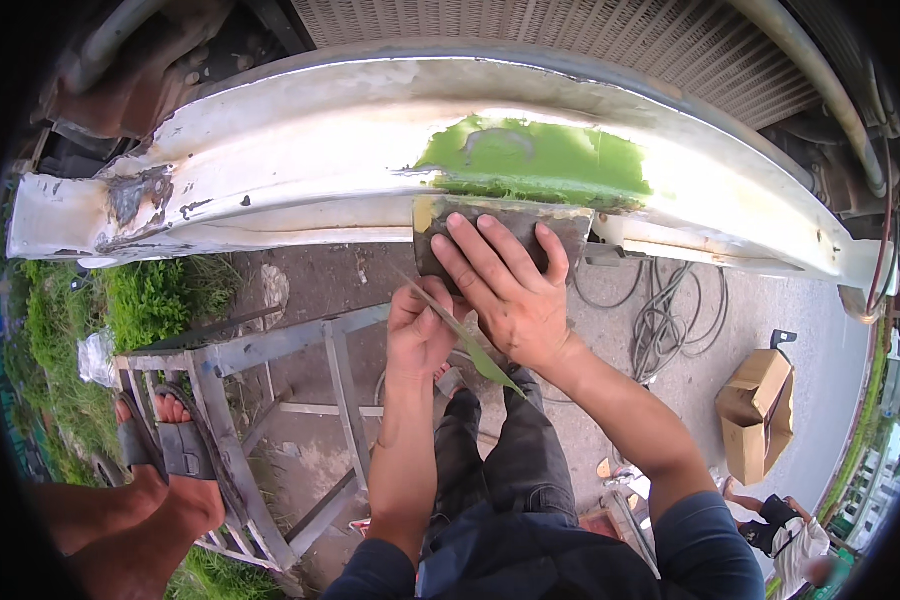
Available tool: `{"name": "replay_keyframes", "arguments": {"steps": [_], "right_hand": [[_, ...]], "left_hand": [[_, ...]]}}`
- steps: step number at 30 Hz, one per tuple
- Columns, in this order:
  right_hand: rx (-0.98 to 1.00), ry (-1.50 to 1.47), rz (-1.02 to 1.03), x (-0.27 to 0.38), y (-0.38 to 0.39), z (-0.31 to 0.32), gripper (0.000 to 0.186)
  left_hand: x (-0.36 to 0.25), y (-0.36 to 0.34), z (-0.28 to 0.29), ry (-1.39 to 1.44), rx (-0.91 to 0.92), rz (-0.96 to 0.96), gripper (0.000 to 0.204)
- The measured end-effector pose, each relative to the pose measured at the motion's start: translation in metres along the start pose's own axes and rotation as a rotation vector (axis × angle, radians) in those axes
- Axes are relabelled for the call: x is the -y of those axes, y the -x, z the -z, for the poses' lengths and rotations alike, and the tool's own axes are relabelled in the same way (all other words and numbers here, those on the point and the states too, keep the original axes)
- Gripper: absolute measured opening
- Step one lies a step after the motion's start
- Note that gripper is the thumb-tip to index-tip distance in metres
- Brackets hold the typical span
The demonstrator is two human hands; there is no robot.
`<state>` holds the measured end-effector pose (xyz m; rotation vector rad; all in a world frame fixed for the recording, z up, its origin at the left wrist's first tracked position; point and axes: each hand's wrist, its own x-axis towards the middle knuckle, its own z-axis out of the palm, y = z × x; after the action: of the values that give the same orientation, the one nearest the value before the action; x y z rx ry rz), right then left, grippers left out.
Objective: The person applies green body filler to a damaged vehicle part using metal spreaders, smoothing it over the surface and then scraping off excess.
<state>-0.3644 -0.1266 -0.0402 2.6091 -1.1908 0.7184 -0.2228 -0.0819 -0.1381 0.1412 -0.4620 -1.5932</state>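
Observation:
A green filler patch (540,158) covers part of a worn white vehicle bumper (320,110) in front of me. My right hand (520,305) grips a dark rectangular spreader plate (433,228), its fingers spread across the face and its thumb hidden. The plate's far edge lies along the lower border of the patch, with yellowish residue on one corner. Just left of it, my left hand (422,325) is closed on a thin flat piece (485,365), seen nearly edge-on, with green on its near part.
A metal frame stand (340,375) stands left, with another person's sandalled feet (175,430) on it. Coiled hoses (670,315) and an open cardboard box (755,415) lie on the ground to the right. Farther right is another person (790,535) near the road.

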Motion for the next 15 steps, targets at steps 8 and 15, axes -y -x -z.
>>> {"name": "replay_keyframes", "arguments": {"steps": [8,15], "right_hand": [[0.111,-0.14,-0.082,-0.008,-0.02,0.031,0.052],[0.018,-0.117,-0.111,-0.002,-0.009,-0.002,0.047]], "left_hand": [[-0.013,-0.011,-0.06,-0.177,-0.152,-0.002,0.02],[-0.01,-0.008,-0.04,-0.196,-0.195,0.014,0.018]]}}
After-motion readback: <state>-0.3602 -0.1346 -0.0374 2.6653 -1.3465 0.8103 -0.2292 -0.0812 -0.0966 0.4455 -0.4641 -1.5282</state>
